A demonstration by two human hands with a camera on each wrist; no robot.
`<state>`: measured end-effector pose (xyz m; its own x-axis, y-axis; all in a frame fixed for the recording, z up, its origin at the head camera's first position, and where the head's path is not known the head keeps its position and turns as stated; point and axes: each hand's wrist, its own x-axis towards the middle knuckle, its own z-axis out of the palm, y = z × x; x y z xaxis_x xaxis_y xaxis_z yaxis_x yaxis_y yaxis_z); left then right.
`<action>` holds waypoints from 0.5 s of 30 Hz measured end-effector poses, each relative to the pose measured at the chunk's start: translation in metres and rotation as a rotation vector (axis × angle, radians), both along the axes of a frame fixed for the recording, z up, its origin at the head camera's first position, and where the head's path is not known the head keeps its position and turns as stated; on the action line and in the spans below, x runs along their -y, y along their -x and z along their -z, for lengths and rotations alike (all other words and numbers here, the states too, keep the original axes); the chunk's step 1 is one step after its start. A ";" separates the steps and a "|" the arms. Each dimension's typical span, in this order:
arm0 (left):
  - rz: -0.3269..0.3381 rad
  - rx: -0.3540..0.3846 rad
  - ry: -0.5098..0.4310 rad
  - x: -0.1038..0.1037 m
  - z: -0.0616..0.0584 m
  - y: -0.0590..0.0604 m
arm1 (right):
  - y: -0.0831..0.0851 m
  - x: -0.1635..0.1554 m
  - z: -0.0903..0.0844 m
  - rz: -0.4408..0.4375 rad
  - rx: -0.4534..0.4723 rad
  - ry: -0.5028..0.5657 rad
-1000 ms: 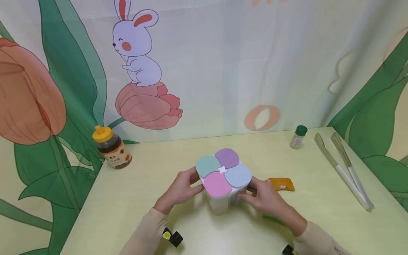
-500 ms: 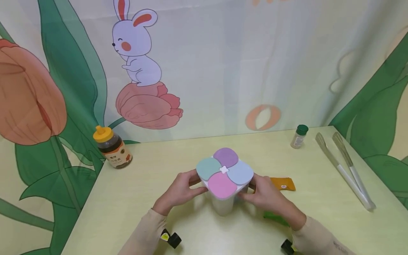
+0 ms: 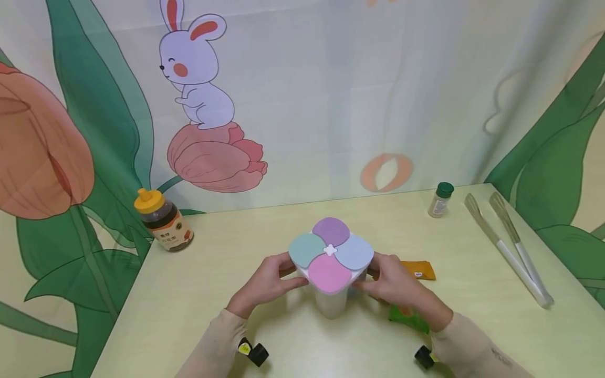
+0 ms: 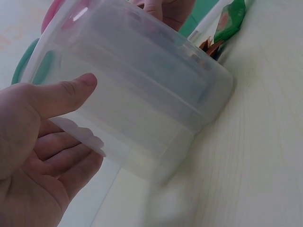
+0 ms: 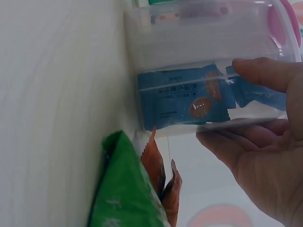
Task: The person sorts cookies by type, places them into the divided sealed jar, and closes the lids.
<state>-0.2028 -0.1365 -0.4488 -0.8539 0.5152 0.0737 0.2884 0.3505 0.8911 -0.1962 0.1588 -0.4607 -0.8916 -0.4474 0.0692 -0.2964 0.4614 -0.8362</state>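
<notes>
A translucent plastic container (image 3: 332, 294) with a four-petal lid in purple, teal, pink and pale blue (image 3: 331, 253) stood on the pale yellow desk (image 3: 472, 325), near its middle and close to the person. The left hand (image 3: 267, 283) held its left side and the right hand (image 3: 394, 286) its right, fingers (image 4: 71, 92) curled against the clear walls just under the lid's rim, probably to steady it from both sides. Through the wall a blue sachet (image 5: 189, 101) showed inside. A green packet (image 3: 408, 317) and an orange packet (image 3: 418, 270) lay just right of the container. Farther off stood a yellow-capped honey jar (image 3: 163, 220) at far left, a green-capped spice bottle (image 3: 439, 199) and metal tongs (image 3: 508, 247) at far right.
</notes>
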 end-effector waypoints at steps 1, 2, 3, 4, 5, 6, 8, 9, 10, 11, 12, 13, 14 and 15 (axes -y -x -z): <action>0.001 0.004 0.001 0.001 0.005 0.003 | 0.002 -0.001 0.000 -0.009 0.008 -0.005; 0.001 0.009 0.002 0.002 0.009 0.005 | 0.003 -0.002 0.000 -0.016 0.015 -0.016; -0.001 0.015 0.004 0.003 0.012 0.007 | 0.005 -0.003 0.000 -0.025 0.022 -0.024; 0.000 0.020 0.005 0.003 0.016 0.009 | 0.006 -0.003 0.000 -0.034 0.023 -0.030; -0.001 0.024 0.007 0.004 0.017 0.009 | 0.008 -0.004 0.000 -0.041 0.023 -0.036; -0.002 0.025 0.015 0.004 0.017 0.008 | 0.009 -0.004 0.001 -0.048 0.024 -0.038; -0.004 0.026 0.025 0.003 0.017 0.008 | 0.010 -0.005 0.000 -0.055 0.026 -0.033; -0.003 0.027 0.030 0.003 0.017 0.008 | 0.010 -0.005 0.000 -0.056 0.025 -0.028; -0.003 0.028 0.033 0.003 0.017 0.008 | 0.010 -0.005 0.000 -0.055 0.023 -0.024; -0.004 0.028 0.037 0.002 0.018 0.007 | 0.010 -0.004 0.000 -0.054 0.022 -0.019; -0.004 0.029 0.037 0.002 0.018 0.007 | 0.010 -0.004 0.000 -0.054 0.021 -0.014; -0.005 0.032 0.035 0.002 0.019 0.008 | 0.010 -0.004 0.000 -0.053 0.021 -0.010; -0.004 0.037 0.030 0.002 0.019 0.008 | 0.010 -0.004 0.000 -0.052 0.024 -0.008; -0.004 0.041 0.028 0.001 0.020 0.008 | 0.010 -0.003 0.000 -0.050 0.024 -0.007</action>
<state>-0.2104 -0.1380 -0.4683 -0.8581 0.5129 0.0240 0.2499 0.3764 0.8921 -0.2059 0.1620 -0.4612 -0.8695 -0.4919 0.0449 -0.2991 0.4519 -0.8404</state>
